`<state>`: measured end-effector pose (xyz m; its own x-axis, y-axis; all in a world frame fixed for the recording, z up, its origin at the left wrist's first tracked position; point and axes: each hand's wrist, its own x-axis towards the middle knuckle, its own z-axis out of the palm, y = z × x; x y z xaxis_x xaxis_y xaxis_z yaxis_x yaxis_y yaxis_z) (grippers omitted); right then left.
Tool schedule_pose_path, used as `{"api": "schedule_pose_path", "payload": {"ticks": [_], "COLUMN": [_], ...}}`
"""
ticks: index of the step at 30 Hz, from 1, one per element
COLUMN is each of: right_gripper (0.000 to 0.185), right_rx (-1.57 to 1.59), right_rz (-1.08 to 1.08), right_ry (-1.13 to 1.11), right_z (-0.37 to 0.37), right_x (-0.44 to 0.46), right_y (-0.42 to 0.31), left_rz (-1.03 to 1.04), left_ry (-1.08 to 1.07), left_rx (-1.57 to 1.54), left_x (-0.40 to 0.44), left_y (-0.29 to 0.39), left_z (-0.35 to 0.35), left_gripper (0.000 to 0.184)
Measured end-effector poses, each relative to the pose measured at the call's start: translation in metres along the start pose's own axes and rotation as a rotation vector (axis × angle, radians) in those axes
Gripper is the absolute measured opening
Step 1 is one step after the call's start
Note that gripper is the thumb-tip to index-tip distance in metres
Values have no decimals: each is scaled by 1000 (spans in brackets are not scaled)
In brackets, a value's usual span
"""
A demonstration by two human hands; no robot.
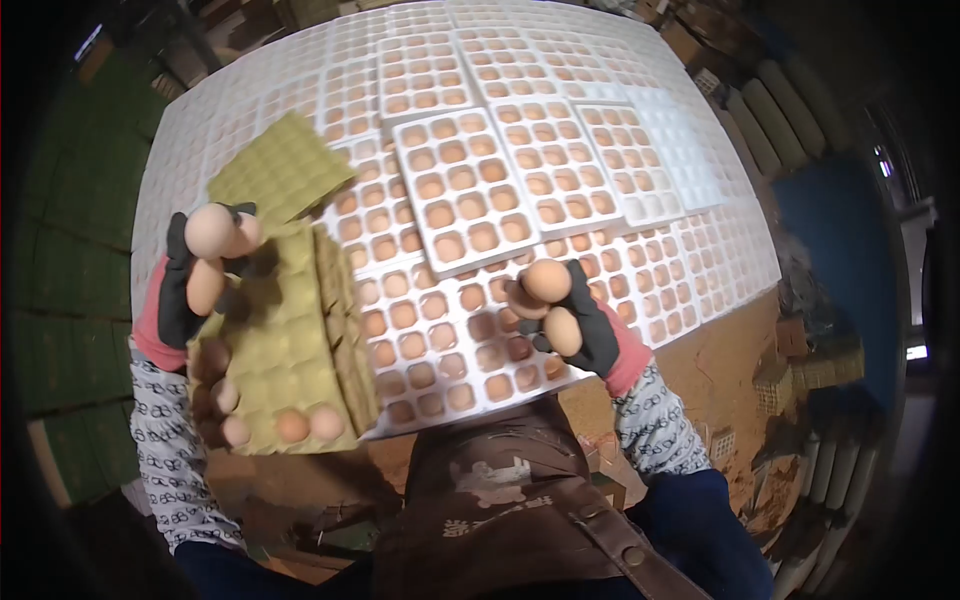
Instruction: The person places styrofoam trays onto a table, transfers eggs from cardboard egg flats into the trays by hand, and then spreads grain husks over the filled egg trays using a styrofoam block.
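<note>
My left hand, in a dark glove with a pink cuff, is closed round a cluster of eggs; three show. It hovers over the left side of a yellow-green egg tray, which has several eggs along its near and left edges. My right hand, gloved alike, grips eggs too, three of them visible. Under it lie white trays with eggs in their cups. The fingertips of both hands are partly hidden behind the eggs.
More white egg-filled trays cover the large table, some stacked higher in the middle. Another yellow-green tray lies tilted at the back left. Green stacked crates stand left; rolled material and cardboard lie right.
</note>
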<state>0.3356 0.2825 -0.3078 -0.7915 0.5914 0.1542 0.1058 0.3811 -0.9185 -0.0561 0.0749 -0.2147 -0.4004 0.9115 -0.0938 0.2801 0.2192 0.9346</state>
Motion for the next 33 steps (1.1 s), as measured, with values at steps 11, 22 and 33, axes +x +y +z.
{"api": "schedule_pose_path", "payload": {"ticks": [11,22,33], "right_gripper": [50,33,48], "right_rx": [-859,220,-237], "right_rz": [202,618,-248], "right_ry": [165,35,321], "right_z": [-300,-363,-304], "right_x": [44,160,307], "right_y": [210,241,304], "left_rz": [-212,133,275], "left_ry": [-392,-235,492], "left_rx": [-536,611,-124], "left_x": [226,289,494], "left_y": [-11,43,29], "left_z": [467,543,503], "left_gripper": [44,50,23]}}
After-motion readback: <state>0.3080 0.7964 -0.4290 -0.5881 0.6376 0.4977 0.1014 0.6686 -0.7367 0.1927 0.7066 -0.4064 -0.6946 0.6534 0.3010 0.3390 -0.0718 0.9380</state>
